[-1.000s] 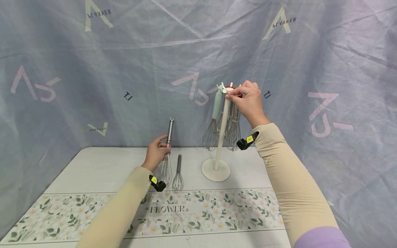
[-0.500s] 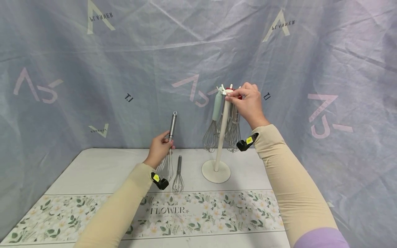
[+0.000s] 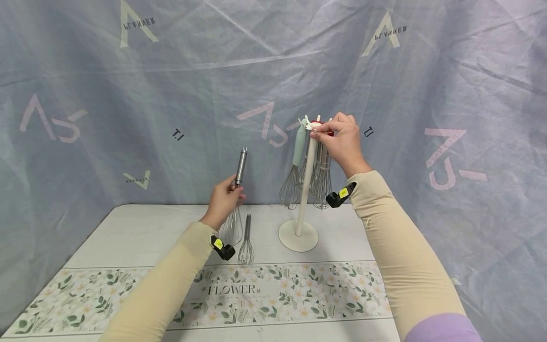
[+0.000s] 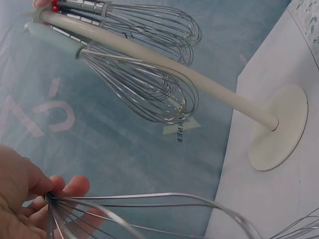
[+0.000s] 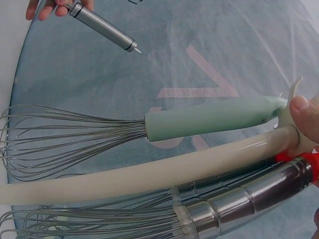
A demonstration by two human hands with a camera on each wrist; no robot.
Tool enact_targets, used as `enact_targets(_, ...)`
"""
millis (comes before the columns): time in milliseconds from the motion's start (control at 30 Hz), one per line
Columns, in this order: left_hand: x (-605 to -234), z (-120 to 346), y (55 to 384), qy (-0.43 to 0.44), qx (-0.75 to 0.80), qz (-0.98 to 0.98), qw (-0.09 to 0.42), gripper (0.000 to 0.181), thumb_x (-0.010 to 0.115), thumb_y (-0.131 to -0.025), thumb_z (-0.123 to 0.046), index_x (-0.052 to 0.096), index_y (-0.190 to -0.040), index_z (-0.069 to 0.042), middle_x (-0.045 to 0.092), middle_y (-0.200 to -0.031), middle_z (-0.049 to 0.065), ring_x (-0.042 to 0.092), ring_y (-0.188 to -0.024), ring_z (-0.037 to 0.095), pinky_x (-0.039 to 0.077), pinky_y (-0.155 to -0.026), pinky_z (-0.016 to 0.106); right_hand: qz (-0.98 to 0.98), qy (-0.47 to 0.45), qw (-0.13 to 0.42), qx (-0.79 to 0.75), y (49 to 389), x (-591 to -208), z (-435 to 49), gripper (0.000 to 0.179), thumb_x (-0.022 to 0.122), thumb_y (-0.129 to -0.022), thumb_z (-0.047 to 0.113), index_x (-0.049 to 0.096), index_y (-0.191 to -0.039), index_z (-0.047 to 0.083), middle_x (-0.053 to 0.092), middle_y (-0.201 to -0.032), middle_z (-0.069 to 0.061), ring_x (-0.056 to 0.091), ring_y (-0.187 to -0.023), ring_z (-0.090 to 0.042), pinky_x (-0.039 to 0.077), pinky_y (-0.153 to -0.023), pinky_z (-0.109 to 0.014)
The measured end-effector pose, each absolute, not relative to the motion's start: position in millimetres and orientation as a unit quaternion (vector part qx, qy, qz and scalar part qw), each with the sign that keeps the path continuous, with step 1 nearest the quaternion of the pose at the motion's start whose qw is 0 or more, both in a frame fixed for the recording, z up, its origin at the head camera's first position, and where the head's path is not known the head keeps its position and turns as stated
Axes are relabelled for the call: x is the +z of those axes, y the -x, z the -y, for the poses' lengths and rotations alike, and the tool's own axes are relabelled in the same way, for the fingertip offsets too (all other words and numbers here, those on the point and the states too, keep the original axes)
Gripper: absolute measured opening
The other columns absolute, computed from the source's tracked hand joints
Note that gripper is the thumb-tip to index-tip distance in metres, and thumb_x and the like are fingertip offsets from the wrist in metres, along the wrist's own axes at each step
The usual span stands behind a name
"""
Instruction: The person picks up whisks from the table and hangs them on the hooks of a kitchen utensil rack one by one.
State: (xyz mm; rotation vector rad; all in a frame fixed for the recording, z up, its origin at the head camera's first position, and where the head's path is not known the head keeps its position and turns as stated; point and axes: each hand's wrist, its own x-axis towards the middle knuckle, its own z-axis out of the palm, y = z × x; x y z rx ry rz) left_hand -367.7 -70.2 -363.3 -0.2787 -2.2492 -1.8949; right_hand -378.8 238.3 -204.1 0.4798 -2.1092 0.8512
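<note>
My left hand [image 3: 225, 200] grips a steel whisk [image 3: 241, 166] where the handle meets the wires, handle up and wire end down over the table. In the left wrist view its wires [image 4: 169, 199] spread out from the fingers. My right hand [image 3: 342, 140] pinches the hooked top of a cream stand [image 3: 305, 190] between thumb and fingers. A whisk with a mint green handle [image 5: 209, 117] hangs from the stand on the side toward my left hand. Beside it hang steel-handled whisks [image 5: 244, 201] with red at their tops.
A smaller steel whisk [image 3: 246, 240] lies on the white table [image 3: 145, 228], between my left hand and the stand's round base [image 3: 298, 241]. A flower-patterned strip [image 3: 299, 294] crosses the table's front. A grey-blue cloth [image 3: 192, 95] hangs behind.
My left hand has risen and shifted right with the whisk, bringing it closer to the stand. My right hand stays at the stand's top.
</note>
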Motion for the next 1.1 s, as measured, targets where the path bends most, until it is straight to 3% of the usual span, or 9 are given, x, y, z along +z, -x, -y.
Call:
enact_targets(300,-348.0,61.8,361.0,0.117,-0.637,0.756,0.096,0.056,0.047,-0.106,-0.007,0.032,-0.159,-0.013,0.064,-0.118,0.018,0.071,-0.105,0.025,0.058,-0.087,0.044,0.832,-0.192,0.401,0.331,378.4,-202.3,-238.6,0.015,0.086,-0.083,0.02,0.081,-0.085,0.006,0.049,-0.08,-0.006,0.04,-0.09,-0.023,0.031,-0.086,-0.038)
enact_targets(567,-333.8,51.0,353.5,0.133,-0.648,0.744,0.098,0.056,0.05,-0.105,-0.007,0.036,-0.158,-0.016,0.065,-0.119,0.018,0.071,-0.104,0.025,0.059,-0.087,0.042,0.835,-0.186,0.396,0.333,377.5,-203.2,-237.6,0.015,0.085,-0.084,0.022,0.081,-0.086,0.007,0.048,-0.081,-0.004,0.041,-0.091,-0.023,0.032,-0.085,-0.039)
enact_targets(833,-321.1,40.6,344.1,0.154,-0.651,0.736,0.105,0.055,0.051,-0.104,-0.007,0.038,-0.157,-0.013,0.066,-0.116,0.016,0.074,-0.097,0.024,0.06,-0.083,0.038,0.835,-0.186,0.396,0.334,377.4,-204.2,-238.1,0.015,0.085,-0.084,0.022,0.081,-0.086,0.008,0.047,-0.08,-0.004,0.043,-0.094,-0.031,0.032,-0.084,-0.039)
enact_targets(1100,-311.4,32.8,336.2,0.172,-0.654,0.728,0.109,0.054,0.051,-0.104,-0.005,0.041,-0.156,-0.016,0.066,-0.113,0.015,0.074,-0.095,0.026,0.06,-0.082,0.04,0.831,-0.191,0.409,0.325,377.2,-203.8,-237.1,0.013,0.086,-0.084,0.02,0.082,-0.087,0.008,0.047,-0.078,-0.004,0.039,-0.088,-0.024,0.031,-0.082,-0.038)
